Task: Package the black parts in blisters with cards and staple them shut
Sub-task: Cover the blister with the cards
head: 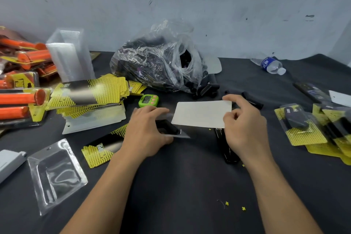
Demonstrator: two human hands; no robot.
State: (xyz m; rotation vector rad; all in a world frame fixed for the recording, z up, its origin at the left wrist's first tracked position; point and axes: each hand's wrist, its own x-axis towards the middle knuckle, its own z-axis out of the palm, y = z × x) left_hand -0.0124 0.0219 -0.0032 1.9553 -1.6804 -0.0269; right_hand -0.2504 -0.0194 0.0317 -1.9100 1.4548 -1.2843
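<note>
My right hand (245, 125) pinches the right end of a card (201, 114), its plain white back facing up, just above the table. My left hand (148, 131) holds a clear blister (178, 135) with a black part (167, 128) in it; the card's left edge lies over that blister. A black stapler (226, 148) lies on the dark table under my right wrist. A plastic bag (157, 62) of black parts sits behind, with loose parts (207, 89) spilled in front of it.
A stack of yellow-black cards (91, 91) and a tower of empty blisters (70, 53) stand at left, beside orange packaged goods (20, 99). One empty blister (57, 175) and a loose card (100, 150) lie front left. Finished packs (303, 127) pile at right. A green timer (148, 100) and water bottle (271, 65) sit behind.
</note>
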